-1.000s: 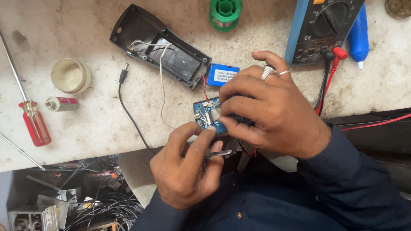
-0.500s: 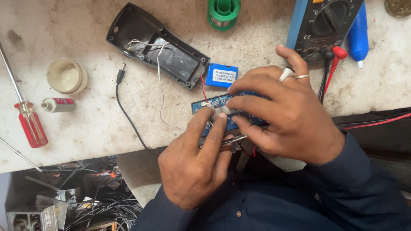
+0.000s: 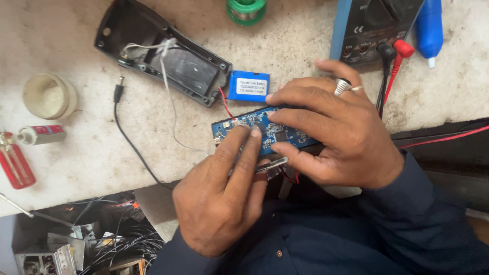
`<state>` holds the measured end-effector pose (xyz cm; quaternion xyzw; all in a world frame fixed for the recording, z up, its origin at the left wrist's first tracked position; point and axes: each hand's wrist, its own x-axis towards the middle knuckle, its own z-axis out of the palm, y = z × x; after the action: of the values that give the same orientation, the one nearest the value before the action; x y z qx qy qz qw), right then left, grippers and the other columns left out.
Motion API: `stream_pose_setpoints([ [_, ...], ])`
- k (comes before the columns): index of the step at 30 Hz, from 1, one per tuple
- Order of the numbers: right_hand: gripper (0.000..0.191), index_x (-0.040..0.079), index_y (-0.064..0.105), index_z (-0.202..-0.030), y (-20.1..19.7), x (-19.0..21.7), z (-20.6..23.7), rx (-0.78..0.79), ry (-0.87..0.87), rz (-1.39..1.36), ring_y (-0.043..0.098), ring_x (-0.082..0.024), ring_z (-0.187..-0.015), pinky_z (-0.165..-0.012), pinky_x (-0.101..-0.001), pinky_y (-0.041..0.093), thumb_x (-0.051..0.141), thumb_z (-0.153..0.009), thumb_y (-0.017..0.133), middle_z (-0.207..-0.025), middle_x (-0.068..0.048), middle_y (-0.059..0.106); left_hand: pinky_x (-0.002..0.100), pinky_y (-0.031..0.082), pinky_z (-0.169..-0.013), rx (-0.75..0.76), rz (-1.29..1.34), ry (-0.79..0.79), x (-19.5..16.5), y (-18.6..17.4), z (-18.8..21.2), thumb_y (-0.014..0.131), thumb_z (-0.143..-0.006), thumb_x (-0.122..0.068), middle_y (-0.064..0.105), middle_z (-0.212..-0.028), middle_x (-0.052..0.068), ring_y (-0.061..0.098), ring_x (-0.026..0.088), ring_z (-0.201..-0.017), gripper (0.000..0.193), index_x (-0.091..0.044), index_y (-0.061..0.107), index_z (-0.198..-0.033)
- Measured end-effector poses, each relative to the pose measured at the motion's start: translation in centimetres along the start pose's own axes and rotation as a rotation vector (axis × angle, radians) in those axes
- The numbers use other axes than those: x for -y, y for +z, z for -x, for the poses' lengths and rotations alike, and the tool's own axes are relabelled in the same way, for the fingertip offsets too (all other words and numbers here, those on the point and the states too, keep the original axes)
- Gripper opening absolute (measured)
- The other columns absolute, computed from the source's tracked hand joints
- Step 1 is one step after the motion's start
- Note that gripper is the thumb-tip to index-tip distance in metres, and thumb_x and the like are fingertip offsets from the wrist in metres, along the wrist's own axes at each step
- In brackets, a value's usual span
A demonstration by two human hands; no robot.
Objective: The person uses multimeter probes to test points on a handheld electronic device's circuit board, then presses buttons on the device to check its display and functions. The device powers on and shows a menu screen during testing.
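Both hands meet over a blue circuit board [image 3: 254,128] near the bench's near edge. The left hand [image 3: 224,198] lays 2 fingertips on the board's left part and pins a thin metal tool [image 3: 272,164] beneath them; the right hand [image 3: 336,130] closes its fingers around the board's right end. Just beyond lies a small blue rectangular battery pack [image 3: 248,86] with a white label, red wire trailing — touching the open black casing [image 3: 163,53] to its left. Far right stands a blue-edged multimeter [image 3: 374,28]; far left, a red-handled screwdriver [image 3: 15,165].
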<state>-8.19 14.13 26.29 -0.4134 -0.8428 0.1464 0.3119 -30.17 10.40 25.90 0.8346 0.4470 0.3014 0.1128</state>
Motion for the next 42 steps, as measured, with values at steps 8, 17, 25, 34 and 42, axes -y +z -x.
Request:
stream_pose_setpoints([
  [8, 0.048, 0.008, 0.070, -0.109, 0.0, -2.2, 0.8, 0.019, -0.070, -0.033, 0.066, -0.026, -0.117, -0.110, -0.0524, 0.042, 0.027, -0.070, 0.090, -0.122, -0.008, 0.070, 0.036, 0.053, -0.070, 0.094, -0.092, 0.116, 0.7, 1.0, -0.8, 0.078, -0.083, -0.009, 0.065, -0.132, 0.011, 0.069, 0.023, -0.083, 0.047, 0.000, 0.069, -0.129],
  [17, 0.049, 0.005, 0.071, -0.107, 0.2, -2.9, 1.1, 0.007, -0.128, -0.038, 0.068, -0.028, -0.114, -0.103, -0.0497, 0.048, 0.032, -0.073, 0.093, -0.120, -0.011, 0.070, 0.036, 0.053, -0.067, 0.119, 0.026, 0.212, 1.8, 0.4, -2.3, 0.080, -0.079, -0.009, 0.070, -0.119, 0.011, 0.071, 0.022, -0.080, 0.037, -0.001, 0.072, -0.114],
  [25, 0.047, 0.004, 0.071, -0.103, 0.3, -3.2, 1.0, -0.005, -0.137, -0.052, 0.069, -0.028, -0.112, -0.098, -0.0468, 0.050, 0.034, -0.073, 0.093, -0.118, -0.011, 0.071, 0.033, 0.052, -0.066, 0.166, -0.005, 0.255, 2.5, 0.3, -2.5, 0.082, -0.083, -0.011, 0.071, -0.123, 0.009, 0.069, 0.018, -0.079, 0.037, -0.002, 0.073, -0.118],
  [34, 0.047, 0.005, 0.072, -0.102, 0.4, -3.3, 1.0, -0.013, -0.149, -0.041, 0.069, -0.029, -0.111, -0.097, -0.0466, 0.050, 0.036, -0.074, 0.092, -0.117, -0.011, 0.071, 0.035, 0.054, -0.066, 0.134, 0.057, 0.255, 2.1, 0.2, -3.1, 0.082, -0.075, -0.008, 0.071, -0.115, 0.013, 0.072, 0.023, -0.080, 0.037, 0.001, 0.073, -0.111],
  [42, 0.045, 0.006, 0.072, -0.102, 0.3, -3.0, 1.0, -0.021, -0.142, -0.033, 0.069, -0.028, -0.112, -0.097, -0.0472, 0.050, 0.035, -0.074, 0.092, -0.117, -0.010, 0.071, 0.035, 0.054, -0.066, 0.124, 0.056, 0.242, 1.7, 0.1, -3.2, 0.081, -0.074, -0.006, 0.072, -0.114, 0.013, 0.072, 0.023, -0.081, 0.037, 0.001, 0.074, -0.109],
])
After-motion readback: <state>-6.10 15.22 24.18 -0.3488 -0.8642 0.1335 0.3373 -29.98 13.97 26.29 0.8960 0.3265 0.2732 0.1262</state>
